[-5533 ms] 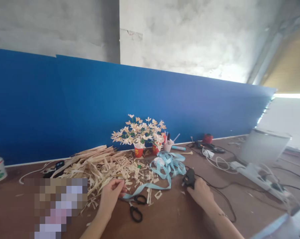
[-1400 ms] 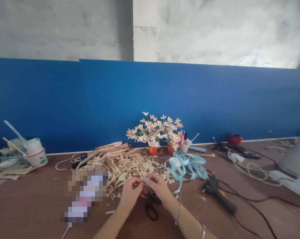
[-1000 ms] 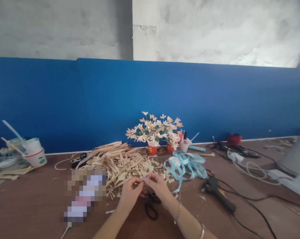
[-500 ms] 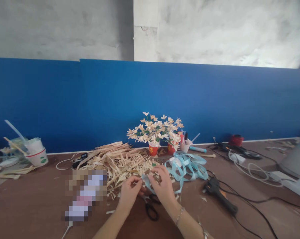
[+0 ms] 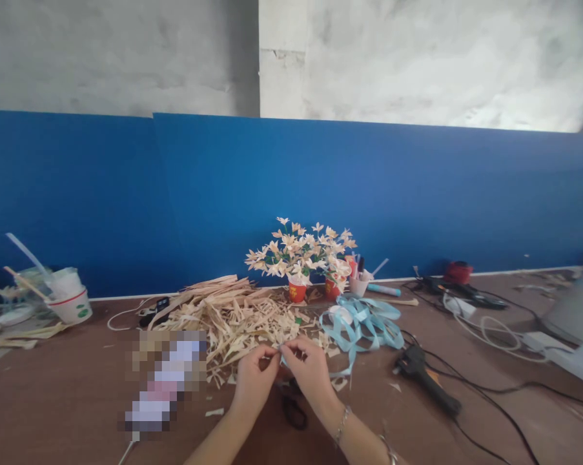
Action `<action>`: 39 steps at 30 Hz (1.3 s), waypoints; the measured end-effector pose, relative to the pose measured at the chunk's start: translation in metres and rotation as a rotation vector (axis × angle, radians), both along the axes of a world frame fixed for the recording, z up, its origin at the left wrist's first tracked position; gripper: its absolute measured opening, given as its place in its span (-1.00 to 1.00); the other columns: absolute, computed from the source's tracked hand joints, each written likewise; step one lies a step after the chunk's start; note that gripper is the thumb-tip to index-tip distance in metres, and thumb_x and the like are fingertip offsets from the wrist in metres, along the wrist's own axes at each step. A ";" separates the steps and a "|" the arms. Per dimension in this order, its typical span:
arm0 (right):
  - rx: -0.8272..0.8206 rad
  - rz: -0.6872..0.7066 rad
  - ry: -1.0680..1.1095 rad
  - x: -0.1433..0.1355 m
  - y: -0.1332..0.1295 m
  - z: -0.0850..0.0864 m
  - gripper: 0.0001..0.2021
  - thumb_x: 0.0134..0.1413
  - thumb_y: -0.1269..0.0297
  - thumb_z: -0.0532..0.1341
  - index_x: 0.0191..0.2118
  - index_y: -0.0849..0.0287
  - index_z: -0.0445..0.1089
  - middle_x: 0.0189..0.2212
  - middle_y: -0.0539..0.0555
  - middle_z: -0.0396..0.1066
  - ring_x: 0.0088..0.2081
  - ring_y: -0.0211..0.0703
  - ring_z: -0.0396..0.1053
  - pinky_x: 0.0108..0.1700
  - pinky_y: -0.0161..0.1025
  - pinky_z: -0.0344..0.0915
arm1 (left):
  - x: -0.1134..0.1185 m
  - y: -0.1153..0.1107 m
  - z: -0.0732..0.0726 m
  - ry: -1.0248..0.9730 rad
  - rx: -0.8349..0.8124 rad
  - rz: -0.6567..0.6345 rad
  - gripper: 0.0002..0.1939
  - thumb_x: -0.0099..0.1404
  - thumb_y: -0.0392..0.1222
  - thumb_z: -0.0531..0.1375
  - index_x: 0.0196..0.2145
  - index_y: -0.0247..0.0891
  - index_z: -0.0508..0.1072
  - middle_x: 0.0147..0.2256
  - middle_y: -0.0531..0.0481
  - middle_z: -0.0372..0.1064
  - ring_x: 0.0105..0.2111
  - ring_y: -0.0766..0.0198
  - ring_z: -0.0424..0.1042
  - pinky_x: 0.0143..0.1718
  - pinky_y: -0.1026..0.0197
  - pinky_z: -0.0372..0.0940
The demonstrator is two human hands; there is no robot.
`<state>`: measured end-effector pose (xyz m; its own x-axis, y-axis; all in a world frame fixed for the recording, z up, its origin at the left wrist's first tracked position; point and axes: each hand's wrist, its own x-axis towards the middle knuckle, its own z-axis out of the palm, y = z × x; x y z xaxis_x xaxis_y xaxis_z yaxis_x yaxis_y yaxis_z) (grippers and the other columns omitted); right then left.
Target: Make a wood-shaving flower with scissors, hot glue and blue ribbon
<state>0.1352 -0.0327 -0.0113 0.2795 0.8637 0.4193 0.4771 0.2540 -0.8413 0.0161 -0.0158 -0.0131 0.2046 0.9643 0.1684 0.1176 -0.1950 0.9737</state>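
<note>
My left hand (image 5: 255,376) and my right hand (image 5: 309,369) meet fingertip to fingertip above the table. Both are closed in a pinch on a light blue ribbon (image 5: 352,355), only a little of which shows between the fingers. The rest of the ribbon lies in loose loops to the right of my hands and runs back toward my right hand. Below and between my wrists lies a pair of black-handled scissors (image 5: 295,414), partly hidden by my right hand. Just beyond my fingers spreads a heap of pale, dry strips (image 5: 237,320).
Pale artificial flowers (image 5: 298,248) stand in red cups (image 5: 297,292) at the back. A black glue gun (image 5: 429,381) with cables lies right. A pixelated, blurred-out object (image 5: 163,387) lies left. A white paper cup (image 5: 73,305) stands far left, a power strip (image 5: 557,355) far right.
My hands have drawn together, fingertips now meeting. The ribbon loop that showed between them is now mostly hidden by the fingers. Things on the table stay put.
</note>
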 end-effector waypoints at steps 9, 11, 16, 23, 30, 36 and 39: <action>-0.106 -0.066 0.099 -0.009 -0.003 0.002 -0.85 -0.16 0.34 0.12 -0.63 0.22 0.31 -0.66 -0.02 0.28 -0.57 -0.25 0.22 -0.50 -0.35 0.14 | 0.000 0.000 -0.003 0.211 0.281 0.071 -0.78 0.13 -0.21 0.06 -0.55 -0.27 0.44 -0.56 0.00 0.39 -0.52 0.27 0.36 -0.47 0.30 0.26; -0.103 -0.075 0.114 -0.010 -0.003 0.002 -0.86 -0.17 0.34 0.11 -0.63 0.22 0.28 -0.68 -0.04 0.26 -0.58 -0.26 0.20 -0.52 -0.36 0.13 | 0.000 0.000 -0.004 0.186 0.281 0.060 -0.80 0.13 -0.22 0.07 -0.54 -0.28 0.45 -0.55 -0.01 0.40 -0.52 0.27 0.37 -0.47 0.30 0.27; -0.083 -0.093 0.123 -0.012 -0.005 0.002 -0.88 -0.17 0.35 0.10 -0.63 0.20 0.24 -0.69 -0.06 0.22 -0.59 -0.28 0.18 -0.54 -0.38 0.12 | 0.001 -0.002 -0.005 0.156 0.251 0.035 -0.81 0.13 -0.21 0.08 -0.52 -0.27 0.45 -0.55 -0.01 0.41 -0.52 0.27 0.38 -0.47 0.31 0.27; -0.076 -0.090 0.091 -0.010 -0.004 -0.001 -0.88 -0.13 0.35 0.12 -0.60 0.20 0.29 -0.65 -0.02 0.30 -0.56 -0.24 0.25 -0.51 -0.35 0.17 | 0.001 -0.002 -0.004 0.106 0.162 0.004 -0.81 0.12 -0.13 0.10 -0.50 -0.27 0.43 -0.52 -0.03 0.43 -0.50 0.24 0.41 -0.46 0.29 0.29; 0.056 -0.030 -0.149 0.006 -0.005 0.004 -0.90 -0.05 0.28 0.17 -0.47 0.19 0.34 -0.50 0.04 0.34 -0.42 -0.17 0.30 -0.36 -0.28 0.23 | -0.011 0.014 -0.007 0.143 0.100 0.055 -0.80 0.13 -0.12 0.08 -0.45 -0.27 0.45 -0.53 -0.01 0.43 -0.54 0.23 0.39 -0.48 0.25 0.27; 0.335 -0.016 -0.437 0.016 -0.008 0.013 -0.71 -0.04 0.45 0.10 -0.12 0.15 0.27 -0.11 0.18 0.25 -0.04 -0.02 0.19 -0.01 -0.04 0.15 | -0.017 0.016 -0.002 0.278 0.199 0.079 -0.81 0.12 -0.14 0.08 -0.43 -0.23 0.47 -0.46 -0.01 0.45 -0.46 0.21 0.37 -0.38 0.22 0.23; 0.331 0.033 -0.590 0.016 -0.010 0.017 -0.65 -0.07 0.50 0.10 -0.11 0.09 0.30 -0.02 0.14 0.22 0.01 0.00 0.15 0.01 -0.02 0.11 | -0.018 0.013 0.002 0.320 0.263 0.055 -0.83 0.10 -0.18 0.09 -0.44 -0.21 0.47 -0.46 -0.01 0.44 -0.47 0.22 0.35 -0.39 0.24 0.21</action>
<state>0.1507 -0.0430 0.0059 -0.1016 0.6680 0.7372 0.8202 0.4756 -0.3179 -0.0017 -0.0032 -0.0108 0.2361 0.9076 0.3471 0.4231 -0.4176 0.8041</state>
